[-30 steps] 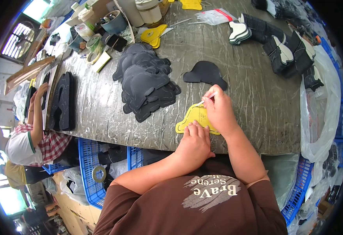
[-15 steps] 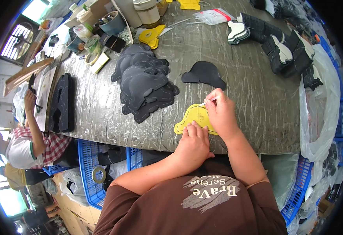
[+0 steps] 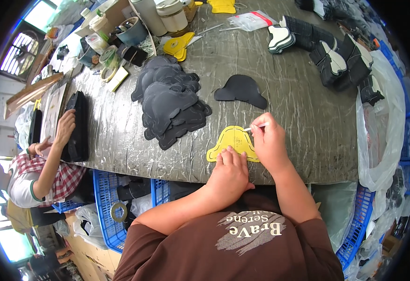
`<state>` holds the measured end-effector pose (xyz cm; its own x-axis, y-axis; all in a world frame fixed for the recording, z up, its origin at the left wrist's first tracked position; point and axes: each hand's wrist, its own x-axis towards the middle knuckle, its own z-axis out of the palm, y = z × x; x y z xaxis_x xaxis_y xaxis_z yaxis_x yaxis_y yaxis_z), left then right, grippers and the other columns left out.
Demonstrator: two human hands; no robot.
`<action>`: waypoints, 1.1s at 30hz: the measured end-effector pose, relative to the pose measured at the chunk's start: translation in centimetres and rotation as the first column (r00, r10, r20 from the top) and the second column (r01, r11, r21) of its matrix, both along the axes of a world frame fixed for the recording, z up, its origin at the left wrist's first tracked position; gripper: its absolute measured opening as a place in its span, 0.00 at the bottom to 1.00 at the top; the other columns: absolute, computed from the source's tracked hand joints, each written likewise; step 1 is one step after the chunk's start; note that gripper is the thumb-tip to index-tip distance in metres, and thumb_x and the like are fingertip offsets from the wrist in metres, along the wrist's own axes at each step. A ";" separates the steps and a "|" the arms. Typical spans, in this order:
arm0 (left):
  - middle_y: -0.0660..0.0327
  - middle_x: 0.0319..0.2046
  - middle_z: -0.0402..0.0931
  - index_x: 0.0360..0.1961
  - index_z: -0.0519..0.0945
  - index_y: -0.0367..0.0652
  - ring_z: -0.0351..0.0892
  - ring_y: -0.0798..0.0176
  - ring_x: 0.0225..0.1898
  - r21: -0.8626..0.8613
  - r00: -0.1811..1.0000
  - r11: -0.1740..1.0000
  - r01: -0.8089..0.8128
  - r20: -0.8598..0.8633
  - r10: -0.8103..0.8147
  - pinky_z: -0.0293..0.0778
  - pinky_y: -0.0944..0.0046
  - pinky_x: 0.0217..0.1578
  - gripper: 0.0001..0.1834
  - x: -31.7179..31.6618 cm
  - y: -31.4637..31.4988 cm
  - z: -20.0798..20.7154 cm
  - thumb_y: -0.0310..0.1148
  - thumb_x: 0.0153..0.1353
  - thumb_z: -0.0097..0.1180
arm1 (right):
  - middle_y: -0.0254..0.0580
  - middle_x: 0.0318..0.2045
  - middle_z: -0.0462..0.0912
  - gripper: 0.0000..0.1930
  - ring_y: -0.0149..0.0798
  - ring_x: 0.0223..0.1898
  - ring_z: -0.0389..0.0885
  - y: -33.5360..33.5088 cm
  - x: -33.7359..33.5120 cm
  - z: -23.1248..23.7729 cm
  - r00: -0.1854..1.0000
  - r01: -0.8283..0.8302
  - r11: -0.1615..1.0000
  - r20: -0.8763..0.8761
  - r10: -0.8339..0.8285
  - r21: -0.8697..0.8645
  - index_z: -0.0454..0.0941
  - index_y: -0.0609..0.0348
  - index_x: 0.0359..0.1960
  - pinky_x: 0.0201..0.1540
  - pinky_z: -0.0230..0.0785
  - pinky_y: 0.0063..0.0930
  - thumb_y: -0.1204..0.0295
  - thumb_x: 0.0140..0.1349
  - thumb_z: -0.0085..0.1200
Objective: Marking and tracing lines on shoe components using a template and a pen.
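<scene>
A yellow bell-shaped template (image 3: 227,137) with slots along its edge lies flat near the table's front edge. My left hand (image 3: 231,171) presses on its lower part with fingers stretched out. In my right hand (image 3: 270,145) a thin white marking pen (image 3: 248,129) is pinched, its tip at the template's upper right edge. Whether a piece lies under the template I cannot tell. Just beyond it rests a single black cut piece (image 3: 241,91) of a similar curved shape. To the left, a loose pile of black cut pieces (image 3: 169,105) bears pale outlines.
Tied stacks of black and white pieces (image 3: 329,61) stand at the back right by a clear plastic bag (image 3: 378,126). Cups and tubs (image 3: 132,30) crowd the back left, near another yellow template (image 3: 177,46). A co-worker (image 3: 41,173) handles black pieces at the left. Blue baskets (image 3: 106,206) sit below.
My right hand has moved the pen slightly right and down along the template's edge. My left hand stays on the template. The co-worker's hand has moved onto the black pieces.
</scene>
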<state>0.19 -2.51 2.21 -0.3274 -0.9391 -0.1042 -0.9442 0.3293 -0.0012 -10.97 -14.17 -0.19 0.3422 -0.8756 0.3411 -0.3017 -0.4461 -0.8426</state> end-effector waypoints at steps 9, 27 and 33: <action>0.26 0.50 0.70 0.57 0.71 0.26 0.73 0.33 0.52 0.017 1.000 1.000 -0.004 -0.006 0.004 0.72 0.48 0.54 0.46 0.0 0.1 0.2 0.62 0.55 0.54 | 0.48 0.29 0.80 0.07 0.50 0.30 0.80 2.4 -2.4 -0.5 0.999 -0.021 1.000 0.042 0.022 -0.022 0.68 0.62 0.33 0.32 0.73 0.35 0.84 0.59 0.54; 0.27 0.51 0.69 0.58 0.71 0.27 0.72 0.33 0.53 0.035 1.000 0.999 -0.016 0.024 0.015 0.72 0.49 0.54 0.46 -0.2 0.1 0.2 0.63 0.55 0.52 | 0.50 0.32 0.79 0.07 0.45 0.31 0.81 5.2 -5.8 -0.2 1.000 0.019 1.000 0.021 -0.020 0.018 0.67 0.63 0.33 0.35 0.74 0.31 0.84 0.60 0.53; 0.26 0.51 0.69 0.58 0.71 0.26 0.72 0.33 0.52 0.022 1.000 1.000 -0.017 0.009 0.017 0.73 0.50 0.53 0.46 -0.1 0.1 0.1 0.62 0.55 0.53 | 0.50 0.30 0.79 0.07 0.49 0.31 0.81 6.0 -6.1 0.5 0.999 0.010 0.997 -0.052 -0.014 -0.081 0.67 0.63 0.33 0.34 0.74 0.34 0.85 0.59 0.53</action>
<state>0.06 -2.38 2.29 -0.3106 -0.9419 -0.1276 -0.9496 0.3135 -0.0022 -17.04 -8.17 0.27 0.3507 -0.8500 0.3930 -0.3502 -0.5083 -0.7868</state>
